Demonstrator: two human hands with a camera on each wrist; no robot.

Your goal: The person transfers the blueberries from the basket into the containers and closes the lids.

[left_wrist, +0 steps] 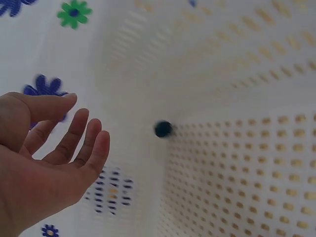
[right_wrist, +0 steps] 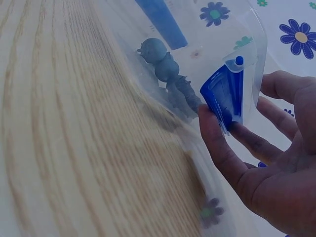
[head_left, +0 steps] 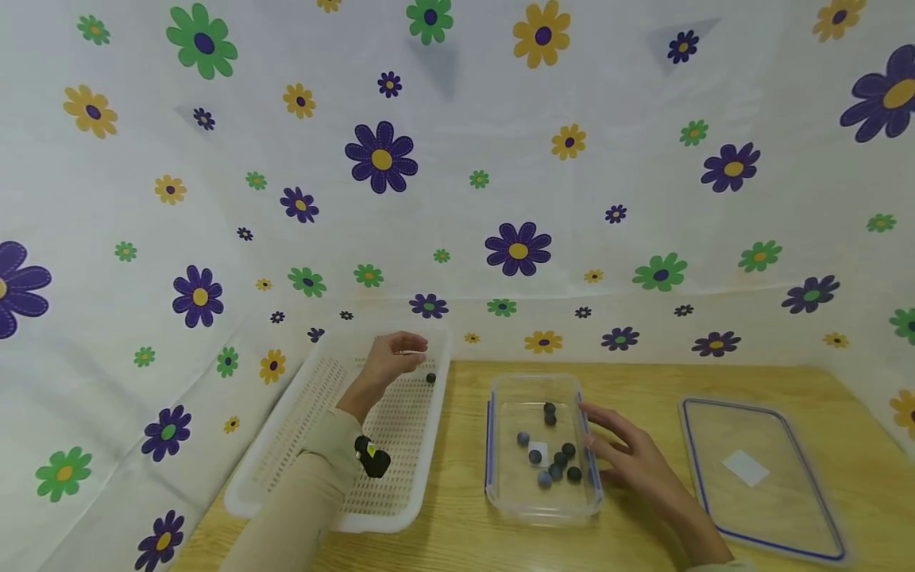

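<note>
My left hand [head_left: 389, 361] hovers over the far end of a white perforated basket [head_left: 426, 445], its fingers loosely bent and nothing between them. Close to it, a lone blueberry [head_left: 431, 378] lies in the basket by the right wall. That blueberry [left_wrist: 163, 129] appears dark and blurred in the left wrist view. My right hand [head_left: 639, 465] rests its fingers against the right side of a clear plastic container [head_left: 529, 508]. In the right wrist view, the fingers touch around its blue latch [right_wrist: 224, 96]. Several blueberries [head_left: 557, 472] are spread over the container's bottom.
A clear lid [head_left: 758, 500] with a blue seal and a white label lies on the wooden table [head_left: 457, 492], right of the container. A flower-patterned sheet [head_left: 457, 222] hangs behind and on both sides. A black strap device [head_left: 372, 458] sits on the left wrist.
</note>
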